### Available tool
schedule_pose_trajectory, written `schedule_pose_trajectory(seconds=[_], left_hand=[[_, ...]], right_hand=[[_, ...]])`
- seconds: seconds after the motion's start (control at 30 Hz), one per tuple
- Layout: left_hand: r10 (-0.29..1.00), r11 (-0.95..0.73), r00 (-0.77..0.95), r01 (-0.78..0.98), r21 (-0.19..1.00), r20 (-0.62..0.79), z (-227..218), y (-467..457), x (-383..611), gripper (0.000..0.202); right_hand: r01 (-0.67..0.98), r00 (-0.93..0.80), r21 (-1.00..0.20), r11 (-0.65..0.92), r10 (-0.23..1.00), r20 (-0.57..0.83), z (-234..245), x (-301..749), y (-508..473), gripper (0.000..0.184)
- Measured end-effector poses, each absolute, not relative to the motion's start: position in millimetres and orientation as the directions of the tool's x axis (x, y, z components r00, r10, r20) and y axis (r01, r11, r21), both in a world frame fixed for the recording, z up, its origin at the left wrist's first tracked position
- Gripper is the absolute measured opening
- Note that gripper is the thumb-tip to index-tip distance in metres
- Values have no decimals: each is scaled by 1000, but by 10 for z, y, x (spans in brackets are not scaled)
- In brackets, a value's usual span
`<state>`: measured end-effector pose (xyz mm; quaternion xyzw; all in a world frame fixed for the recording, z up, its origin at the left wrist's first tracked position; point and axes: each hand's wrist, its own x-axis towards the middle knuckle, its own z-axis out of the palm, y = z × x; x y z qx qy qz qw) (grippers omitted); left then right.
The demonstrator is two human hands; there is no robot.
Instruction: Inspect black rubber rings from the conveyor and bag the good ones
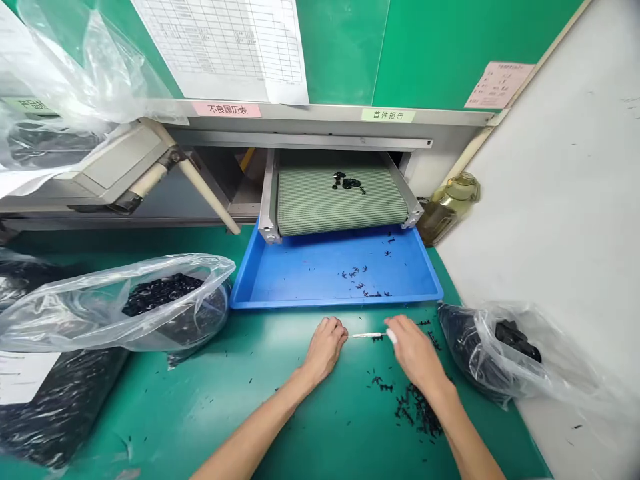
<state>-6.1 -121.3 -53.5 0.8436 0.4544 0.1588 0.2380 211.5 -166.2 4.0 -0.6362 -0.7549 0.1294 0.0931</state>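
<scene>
Two hands (325,348) (414,352), one white tool (367,335)

Slim, pale tool (367,335): level, ends obscured, held just in front of the blue tray's (320,305) near rim. Small black pieces (427,415): loose, heaped and scattered before the tray's right half.

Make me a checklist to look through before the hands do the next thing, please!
1. Left hand holding the thin white tool: ok.
2. Right hand gripping it too: cannot tell; the fingers hide it.
3. Black bits tidy: not ok; they're scattered over the green table.
4. Blue tray under the belt's front end: ok.
5. Bag on the right open: ok.
6. Belt stopped: cannot tell from one picture.
</scene>
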Motion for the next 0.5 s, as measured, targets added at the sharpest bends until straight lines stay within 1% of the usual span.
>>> schedule_pose_trajectory(seconds=[0.13, 0.23, 0.3, 0.4, 0.5], left_hand=[[824, -520, 560, 690, 504, 84, -526, -1281, -47, 25], [816, -542, 571, 705, 457, 88, -454, -1313, -107, 26], [812, -546, 578, 705, 453, 79, -336, -1293, -159, 24], [789, -568, 599, 630, 530, 133, -48, -1192, -229, 18], [804, -557, 545, 546, 626, 239, 291, -1008, -263, 20]], right_hand=[[904, -316, -303, 303, 949, 7, 11, 1614, -1589, 38], [890, -343, -306, 338, 939, 42, -90, 1421, -1552, 33], [879, -357, -314, 358, 932, 63, -146, 1417, -1535, 35], [880, -315, -347, 323, 946, 82, -170, 1535, -1523, 43], [858, -250, -448, 250, 966, 59, -122, 1673, -1538, 49]])
